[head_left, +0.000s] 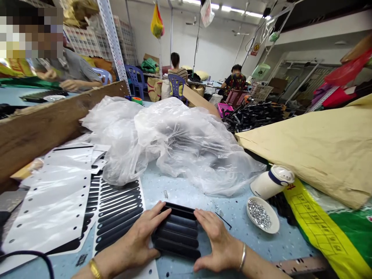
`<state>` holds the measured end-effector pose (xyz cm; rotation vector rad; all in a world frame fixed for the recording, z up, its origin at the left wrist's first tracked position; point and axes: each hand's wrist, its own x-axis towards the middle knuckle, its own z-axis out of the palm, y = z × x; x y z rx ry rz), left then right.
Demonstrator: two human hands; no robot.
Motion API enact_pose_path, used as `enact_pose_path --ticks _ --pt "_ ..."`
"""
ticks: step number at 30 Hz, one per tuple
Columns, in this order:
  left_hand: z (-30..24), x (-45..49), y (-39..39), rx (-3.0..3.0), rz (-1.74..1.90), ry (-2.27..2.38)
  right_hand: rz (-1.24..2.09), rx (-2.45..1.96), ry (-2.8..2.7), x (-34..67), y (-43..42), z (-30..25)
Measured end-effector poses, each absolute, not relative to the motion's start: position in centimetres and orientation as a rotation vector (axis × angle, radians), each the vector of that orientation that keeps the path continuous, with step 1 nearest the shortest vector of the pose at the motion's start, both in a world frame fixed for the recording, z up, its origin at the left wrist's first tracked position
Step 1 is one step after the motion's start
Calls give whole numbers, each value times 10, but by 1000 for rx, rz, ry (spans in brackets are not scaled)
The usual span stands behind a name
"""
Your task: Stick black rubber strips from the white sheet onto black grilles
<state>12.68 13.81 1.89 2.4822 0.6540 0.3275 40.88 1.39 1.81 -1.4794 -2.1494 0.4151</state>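
Note:
A row of long black bars [177, 231] with rounded ends lies side by side on the blue tabletop, between my two hands. My left hand [142, 234] spans the row's left end, fingertips at the far corner and thumb at the near one. On the other end, my right hand [216, 238] grips likewise, its fingertips touching the far right corner and its thumb by the near corner. Some bare tabletop shows between the right palm and the bar ends. Left of my hands, a white sheet carries many flat black strips [117, 213].
White punched sheets [55, 190] lie far left beside a wooden board [58, 124]. Clear plastic sheeting [174, 139] heaps up ahead. To the right are a dish of small metal parts [276, 224], a white cup [266, 186], a thin black rod [223, 220] and brown paper [314, 147].

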Motion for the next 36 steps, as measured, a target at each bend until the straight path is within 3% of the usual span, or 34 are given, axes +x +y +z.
enact_pose_path --ticks 7,13,18,31,36 --pt "35 137 148 2364 162 732 316 -1623 -1963 408 47 19" --pt "38 155 150 2577 291 633 94 -1720 -1890 375 49 22" --pt "20 164 150 2597 175 522 196 -1689 -2056 355 36 25" --pt "-11 171 112 2670 560 744 124 -1672 -1882 341 38 5" --pt "2 156 121 2540 549 723 189 -1637 -1842 361 34 9"
